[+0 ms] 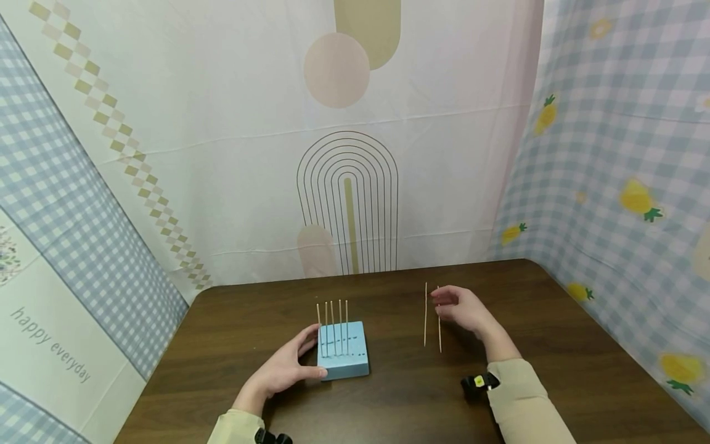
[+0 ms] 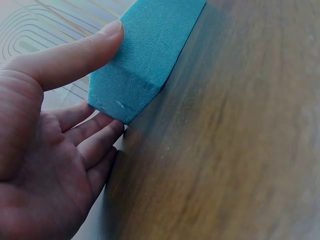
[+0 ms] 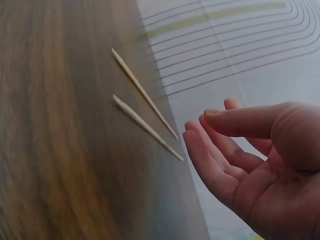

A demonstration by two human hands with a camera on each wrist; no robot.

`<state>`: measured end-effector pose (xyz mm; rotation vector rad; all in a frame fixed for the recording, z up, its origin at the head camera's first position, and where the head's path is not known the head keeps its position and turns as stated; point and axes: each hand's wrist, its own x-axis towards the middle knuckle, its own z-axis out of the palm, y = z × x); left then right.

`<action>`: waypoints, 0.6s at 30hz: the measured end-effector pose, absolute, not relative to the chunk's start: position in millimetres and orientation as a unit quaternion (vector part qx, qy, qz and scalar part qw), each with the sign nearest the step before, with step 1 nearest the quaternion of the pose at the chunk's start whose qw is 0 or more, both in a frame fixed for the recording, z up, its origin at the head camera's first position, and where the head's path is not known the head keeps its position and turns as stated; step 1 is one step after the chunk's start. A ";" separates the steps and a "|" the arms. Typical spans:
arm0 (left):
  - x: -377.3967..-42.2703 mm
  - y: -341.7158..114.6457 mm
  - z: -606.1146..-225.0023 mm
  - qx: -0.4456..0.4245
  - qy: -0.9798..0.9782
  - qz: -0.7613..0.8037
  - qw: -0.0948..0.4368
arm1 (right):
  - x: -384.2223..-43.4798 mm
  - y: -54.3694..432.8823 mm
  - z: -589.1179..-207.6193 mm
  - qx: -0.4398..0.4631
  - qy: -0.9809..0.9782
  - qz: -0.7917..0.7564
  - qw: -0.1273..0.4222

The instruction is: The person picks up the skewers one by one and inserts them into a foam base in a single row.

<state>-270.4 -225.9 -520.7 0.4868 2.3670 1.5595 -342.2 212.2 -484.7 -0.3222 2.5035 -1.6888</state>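
A light blue foam block (image 1: 347, 371) with rows of small holes sits on the table, and several thin wooden sticks (image 1: 340, 317) stand upright in it. My left hand (image 1: 285, 367) holds the block at its left side. In the left wrist view the thumb (image 2: 75, 57) presses one face of the block while the other fingers touch its lower edge. Two loose wooden sticks lie side by side to the right, a left one (image 1: 425, 314) and a right one (image 1: 440, 334). Over the right stick hovers my right hand (image 1: 466, 311), fingers loosely bent and holding nothing.
The brown wooden table (image 1: 399, 407) meets a pale patterned cloth (image 1: 249, 185) at its back edge. Checked cloth with pineapples (image 1: 610, 154) hangs along the right side. Black wrist cameras sit on both forearms.
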 end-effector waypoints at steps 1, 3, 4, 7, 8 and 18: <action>-270.4 -225.8 -520.7 0.168 0.816 0.537 0.133 | -342.7 213.4 -486.1 -0.097 0.823 -0.557 0.051; -270.3 -225.6 -520.4 0.167 0.818 0.535 0.133 | -343.6 215.5 -488.3 -0.085 0.825 -0.556 0.050; -270.2 -225.6 -520.0 0.167 0.818 0.535 0.133 | -344.2 215.7 -489.6 -0.076 0.825 -0.558 0.050; -269.1 -225.6 -518.2 0.167 0.817 0.536 0.134 | -345.1 217.0 -492.2 -0.062 0.827 -0.556 0.052; -268.6 -225.7 -517.5 0.167 0.816 0.537 0.134 | -345.1 217.1 -492.8 -0.058 0.827 -0.556 0.055; -265.6 -224.5 -512.5 0.168 0.808 0.548 0.137 | -344.5 214.1 -497.0 -0.033 0.826 -0.557 0.077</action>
